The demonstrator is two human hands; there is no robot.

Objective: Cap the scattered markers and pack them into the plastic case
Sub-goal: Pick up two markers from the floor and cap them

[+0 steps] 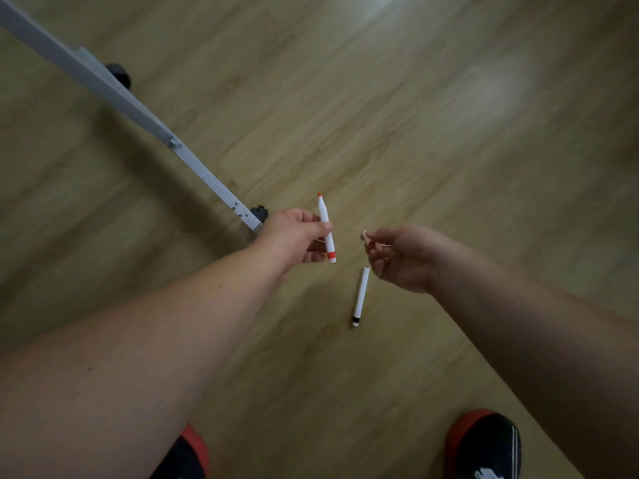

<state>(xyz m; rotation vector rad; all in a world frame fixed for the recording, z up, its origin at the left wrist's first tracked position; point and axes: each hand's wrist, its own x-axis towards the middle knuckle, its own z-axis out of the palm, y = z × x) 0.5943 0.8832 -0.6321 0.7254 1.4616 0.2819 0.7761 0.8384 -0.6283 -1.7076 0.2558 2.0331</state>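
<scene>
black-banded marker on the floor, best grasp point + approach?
Pinch the black-banded marker at mid-barrel, coming straight down from above with fingers across its long axis. It lies flat on the wooden floor, nothing touching it, so both long sides are free. Both hands are busy: left hand holds the red marker, right hand pinches something small.

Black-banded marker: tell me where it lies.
In the head view the black-banded marker lies on the wooden floor, just below the right hand, untouched.
</scene>
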